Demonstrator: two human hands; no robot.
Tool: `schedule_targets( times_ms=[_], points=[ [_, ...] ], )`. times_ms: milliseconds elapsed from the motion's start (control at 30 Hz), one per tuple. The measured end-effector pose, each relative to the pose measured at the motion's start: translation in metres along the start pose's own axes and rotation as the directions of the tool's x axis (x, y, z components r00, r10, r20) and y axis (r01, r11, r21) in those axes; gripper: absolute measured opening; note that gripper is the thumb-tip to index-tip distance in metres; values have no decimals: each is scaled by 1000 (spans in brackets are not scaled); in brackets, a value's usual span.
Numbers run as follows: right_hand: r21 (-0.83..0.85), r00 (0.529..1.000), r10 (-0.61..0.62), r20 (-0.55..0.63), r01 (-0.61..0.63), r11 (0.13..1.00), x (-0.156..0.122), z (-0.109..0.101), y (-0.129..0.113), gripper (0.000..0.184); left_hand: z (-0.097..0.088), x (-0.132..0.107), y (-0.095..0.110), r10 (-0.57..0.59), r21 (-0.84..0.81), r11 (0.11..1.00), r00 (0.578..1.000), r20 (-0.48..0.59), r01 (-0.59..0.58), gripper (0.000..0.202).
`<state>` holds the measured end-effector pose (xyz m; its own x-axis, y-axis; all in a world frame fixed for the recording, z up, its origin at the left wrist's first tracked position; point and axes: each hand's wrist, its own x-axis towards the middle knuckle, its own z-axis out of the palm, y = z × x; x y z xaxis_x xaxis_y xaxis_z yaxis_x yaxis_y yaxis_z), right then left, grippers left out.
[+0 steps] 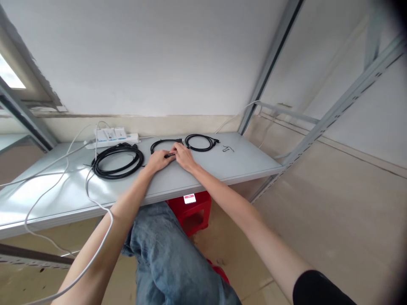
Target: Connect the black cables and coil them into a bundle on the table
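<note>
A coiled black cable [163, 140] lies in the middle of the grey shelf, its near side covered by my hands. My left hand [159, 160] is closed around the near part of this coil. Against it, my right hand [184, 157] is closed too, its thumb and fingers pinched on the dark cable between the hands. What else the fingertips may hold is hidden. A second black cable coil [203, 148] rests just beyond my right hand, and a larger black cable coil [106, 174] sits to the left of my left hand.
Several short black ties [227, 148] lie on the right of the shelf [219, 167]. A white power strip [132, 138] with plugged-in adapters stands at the back left. White cords [110, 220] hang across my left forearm. Below is a red stool [203, 207] with a lit phone [190, 198].
</note>
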<state>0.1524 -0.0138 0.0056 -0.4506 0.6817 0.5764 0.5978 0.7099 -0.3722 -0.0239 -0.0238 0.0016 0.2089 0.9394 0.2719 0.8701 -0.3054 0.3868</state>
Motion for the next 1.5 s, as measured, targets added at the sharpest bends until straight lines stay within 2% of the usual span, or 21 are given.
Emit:
schedule_targets(
  times_ms=[200, 400, 567, 700, 767, 833, 900, 967, 1067, 1167, 1233, 1333, 1400, 1500],
  points=[
    [112, 1000, 5, -25, -3, 994, 2, -1, 3, 18, 0, 2, -2, 55, -113, 992, 997, -46, -60, 44],
    [160, 997, 4, -73, 8, 987, -1, 1, 0, 15, 3, 5, -1, 122, -252, 955, 980, -156, -159, 39],
    [160, 996, 15, -89, -1, 987, -1, 1, 2, 14, 2, 4, 3, 119, -326, 931, 982, -148, -162, 36],
    [240, 997, 33, -76, -14, 971, -1, -5, 2, 13, 0, 2, 3, 127, -301, 939, 981, -149, -167, 38],
    [334, 999, 23, -41, -8, 942, -2, -8, 2, 24, 0, 1, 3, 122, -255, 955, 983, -135, -153, 39],
    [421, 999, 9, 39, -25, 907, -3, -10, 4, 44, 0, 2, 3, 121, -203, 968, 985, -126, -145, 39],
    [452, 994, 6, 109, -54, 890, -4, -10, 6, 53, 0, 2, 4, 123, -157, 978, 985, -118, -141, 38],
    [423, 993, 7, 115, -56, 904, -5, -8, 10, 47, 0, 2, 5, 124, -123, 983, 986, -111, -137, 39],
    [305, 996, -48, 71, 24, 952, -4, -8, 17, 36, -2, 1, 7, 116, -79, 989, 988, -104, -124, 42],
    [167, 983, -169, 78, 154, 974, 0, -16, 24, 44, -4, 0, 8, 94, -38, 994, 991, -98, -98, 36],
    [108, 956, -264, 128, 251, 962, 5, -24, 27, 53, -4, 0, 8, 89, -29, 995, 992, -85, -92, 32],
    [77, 879, -392, 271, 386, 919, 15, -36, 26, 59, -2, 1, 8, 73, -32, 997, 994, -79, -75, 30],
    [24, 831, -427, 356, 449, 893, 20, -41, 22, 54, -2, 1, 8, 63, -32, 997, 995, -83, -66, 32],
    [-131, 804, -427, 414, 517, 846, 25, -45, 13, 40, -2, 0, 11, 47, -19, 999, 997, -67, -48, 40]
  ],
)
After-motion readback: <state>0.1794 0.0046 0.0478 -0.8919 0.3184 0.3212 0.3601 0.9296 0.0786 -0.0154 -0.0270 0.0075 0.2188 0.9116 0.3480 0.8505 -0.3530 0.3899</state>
